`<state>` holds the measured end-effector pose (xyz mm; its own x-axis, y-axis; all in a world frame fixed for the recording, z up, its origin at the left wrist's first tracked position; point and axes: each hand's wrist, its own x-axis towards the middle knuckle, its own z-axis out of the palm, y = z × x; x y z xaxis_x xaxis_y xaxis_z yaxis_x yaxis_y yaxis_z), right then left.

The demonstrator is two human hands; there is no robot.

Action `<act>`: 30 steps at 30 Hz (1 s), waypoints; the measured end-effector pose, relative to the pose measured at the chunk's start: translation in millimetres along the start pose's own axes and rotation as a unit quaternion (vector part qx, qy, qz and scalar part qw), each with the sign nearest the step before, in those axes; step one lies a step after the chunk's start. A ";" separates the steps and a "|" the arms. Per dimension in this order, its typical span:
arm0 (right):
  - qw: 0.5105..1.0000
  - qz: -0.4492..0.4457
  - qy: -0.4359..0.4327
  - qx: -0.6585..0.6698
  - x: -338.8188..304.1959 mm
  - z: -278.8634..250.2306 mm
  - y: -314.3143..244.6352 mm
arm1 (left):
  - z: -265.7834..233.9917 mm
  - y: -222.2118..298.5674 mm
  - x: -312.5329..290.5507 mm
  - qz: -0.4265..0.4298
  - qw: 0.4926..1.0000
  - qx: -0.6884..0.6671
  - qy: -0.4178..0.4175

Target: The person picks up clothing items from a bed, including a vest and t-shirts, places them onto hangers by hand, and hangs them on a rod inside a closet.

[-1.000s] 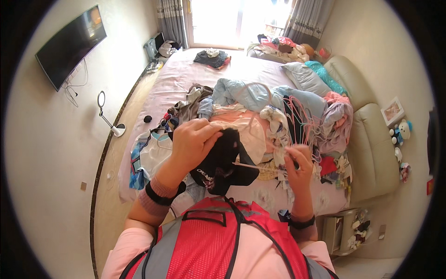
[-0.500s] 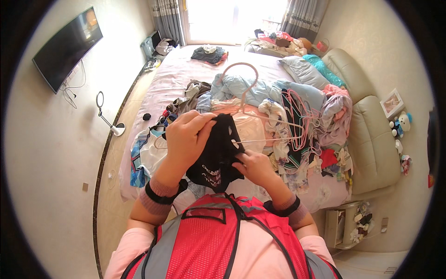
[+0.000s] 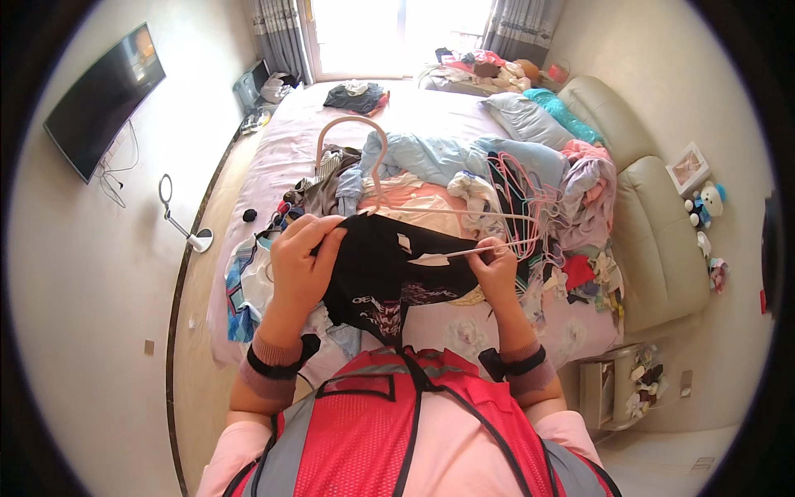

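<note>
A black garment (image 3: 356,265) with pale lettering is stretched between my two hands, in front of my chest. My left hand (image 3: 302,261) pinches its upper left edge. At the other side my right hand (image 3: 495,269) has fingers closed on the garment's right edge, against the bar of a pale pink clothes hanger (image 3: 381,170). The hanger's left part goes into the garment; its large hook points up and away, and its right end sticks out past my right hand. White patches show near the garment's neckline.
The bed (image 3: 277,157) is heaped with clothes. Several pink hangers (image 3: 526,199) lie to the right, beside a light blue quilt (image 3: 431,153). A grey pillow (image 3: 526,124) rests by the beige headboard (image 3: 654,232). A round-headed stand (image 3: 199,240) is on the left.
My right hand has moved right, pulling the garment wide along the hanger. My left hand has gone slightly left and down. The hanger's hook has shifted left.
</note>
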<state>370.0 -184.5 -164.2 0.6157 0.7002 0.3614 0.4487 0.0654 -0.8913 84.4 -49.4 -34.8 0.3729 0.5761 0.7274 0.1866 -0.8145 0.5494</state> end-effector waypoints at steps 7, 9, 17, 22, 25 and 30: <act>0.967 0.104 0.109 0.207 4.2 -22.2 3.6 | 0.5 -8.7 -6.0 0.003 1.000 0.011 -0.005; 0.963 0.104 0.097 0.227 5.5 -31.1 4.7 | 0.6 -12.0 -9.0 0.025 0.999 0.041 -0.011; 0.963 0.096 0.118 0.221 5.2 -42.0 -13.0 | -5.2 -28.0 -18.7 0.034 0.997 0.060 -0.027; 0.959 0.134 0.108 0.225 9.9 -47.4 -21.4 | -9.7 -29.6 -17.4 0.053 0.996 0.062 -0.025; 0.961 0.124 0.111 0.223 11.1 -46.4 -27.9 | -8.6 -29.9 -15.1 0.101 0.989 0.099 -0.040; 0.990 -0.120 0.070 0.012 0.2 -20.2 -79.5 | 5.1 -27.8 -18.9 0.088 0.980 0.170 -0.052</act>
<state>347.4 -203.9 -87.7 0.5773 0.5577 0.5964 0.5788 0.2357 -0.7807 76.8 -38.0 -66.0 0.5149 0.4281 0.7427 0.3964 -0.8871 0.2365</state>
